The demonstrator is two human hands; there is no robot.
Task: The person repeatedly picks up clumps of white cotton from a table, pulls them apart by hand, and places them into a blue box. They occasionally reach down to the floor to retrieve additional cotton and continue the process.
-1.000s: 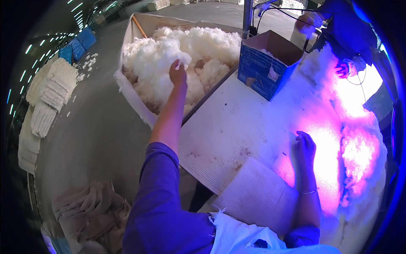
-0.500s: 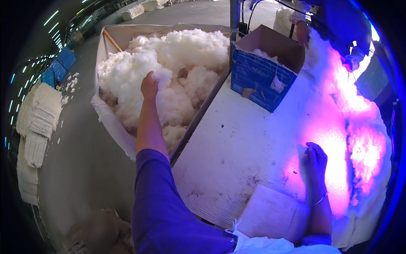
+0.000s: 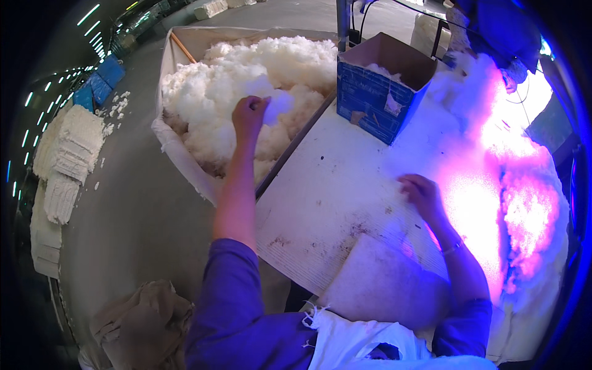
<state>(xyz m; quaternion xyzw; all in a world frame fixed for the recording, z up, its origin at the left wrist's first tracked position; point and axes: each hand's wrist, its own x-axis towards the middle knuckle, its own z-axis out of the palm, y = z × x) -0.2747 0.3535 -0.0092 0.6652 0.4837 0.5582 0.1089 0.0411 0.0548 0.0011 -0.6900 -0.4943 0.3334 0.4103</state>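
Cream-white fluffy cotton (image 3: 209, 86) heaps up inside a cloth-lined bin (image 3: 185, 161) on the left. Over this heap my left hand (image 3: 250, 114) is closed, its fingers curled around a bluish-lit tuft of cotton (image 3: 277, 103). On the right, my right hand (image 3: 422, 192) hovers low over a pale worktable (image 3: 327, 203). Its fingers are loosely bent and a little apart, and I see nothing in them. Beyond it stands a blue carton (image 3: 379, 102) with its top open and some white fluff inside.
Brightly lit cotton (image 3: 533, 216) lies along the table's right side under pink-violet light. A flat board (image 3: 382, 280) rests at the near edge. Stacked cotton slabs (image 3: 71, 145) and a brown cloth bundle (image 3: 145, 324) are at the left. Another person's arm (image 3: 515, 77) shows at the far right.
My left hand has moved right over the heap and curled its fingers, with the tuft. The right hand has swung left and farther across the table. The whole view has shifted slightly.
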